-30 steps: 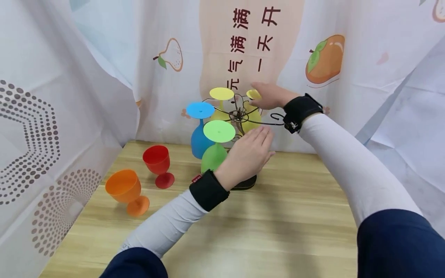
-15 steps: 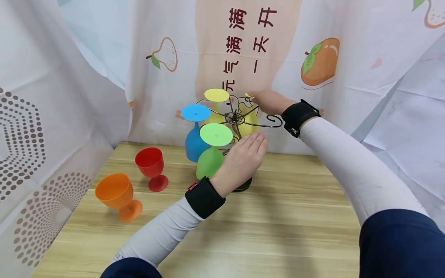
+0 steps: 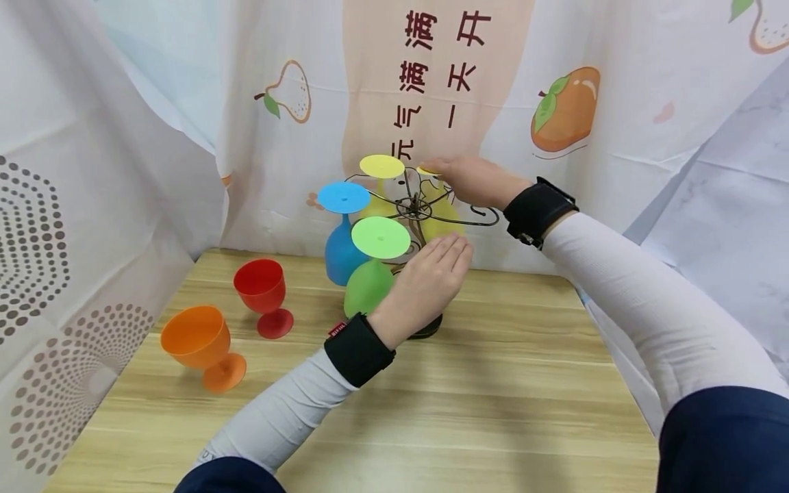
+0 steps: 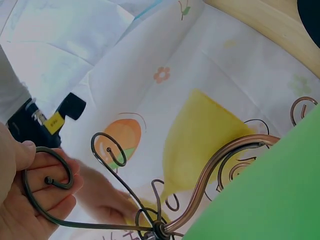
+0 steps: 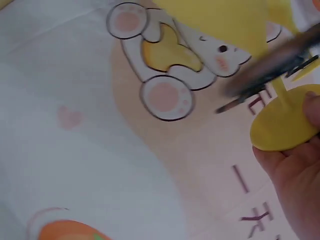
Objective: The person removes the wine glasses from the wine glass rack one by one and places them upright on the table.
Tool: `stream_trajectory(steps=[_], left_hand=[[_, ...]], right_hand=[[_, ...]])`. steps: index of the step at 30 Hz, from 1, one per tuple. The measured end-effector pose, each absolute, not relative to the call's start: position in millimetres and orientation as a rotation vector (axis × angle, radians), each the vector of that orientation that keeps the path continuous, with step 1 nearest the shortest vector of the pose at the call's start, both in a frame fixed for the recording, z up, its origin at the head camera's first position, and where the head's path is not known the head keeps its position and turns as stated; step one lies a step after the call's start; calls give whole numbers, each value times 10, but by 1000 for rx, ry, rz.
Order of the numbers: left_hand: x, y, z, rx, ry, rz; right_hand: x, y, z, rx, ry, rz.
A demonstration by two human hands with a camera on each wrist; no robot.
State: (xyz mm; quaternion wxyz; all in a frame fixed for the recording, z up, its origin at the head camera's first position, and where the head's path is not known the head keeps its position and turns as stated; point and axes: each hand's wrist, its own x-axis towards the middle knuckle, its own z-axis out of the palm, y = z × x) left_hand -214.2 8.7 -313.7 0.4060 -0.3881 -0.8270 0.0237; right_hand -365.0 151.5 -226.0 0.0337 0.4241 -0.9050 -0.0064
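My right hand (image 3: 477,179) pinches the round foot of an upside-down yellow goblet (image 3: 442,218) at the back of a dark wire rack (image 3: 456,221). In the right wrist view the thumb lies over the goblet's foot (image 5: 280,132), with fingers beneath. My left hand (image 3: 425,284) is at the rack's front side; the left wrist view shows its thumb and fingers about a curled wire hook (image 4: 57,220). Upside down on the rack's other arms hang a green goblet (image 3: 368,287), a blue goblet (image 3: 344,253) and a second yellow goblet (image 3: 382,166).
On the wooden table (image 3: 493,411), to the left, stand a red goblet (image 3: 260,291) and an orange goblet (image 3: 200,339), both upright. Behind the rack hangs a printed curtain (image 3: 505,123). The rack's dark base (image 3: 428,327) shows beneath my left hand.
My right hand has shifted left with the yellow goblet, whose foot now sits closer to the other yellow one. The left hand has stayed at the rack. The view has moved slightly.
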Motion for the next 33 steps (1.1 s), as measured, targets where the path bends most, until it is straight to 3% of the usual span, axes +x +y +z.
stream_trajectory(steps=[9, 21, 33], left_hand=[[-2090, 154, -3214, -975, -2045, 69], [-1996, 290, -3371, -945, -2021, 39], [-2046, 332, -3412, -952, -2047, -136]], right_hand=[[-3819, 1340, -2252, 1317, -2789, -151], [-4049, 1835, -2515, 1123, -2803, -40], [-3546, 2650, -2831, 938, -2795, 62]])
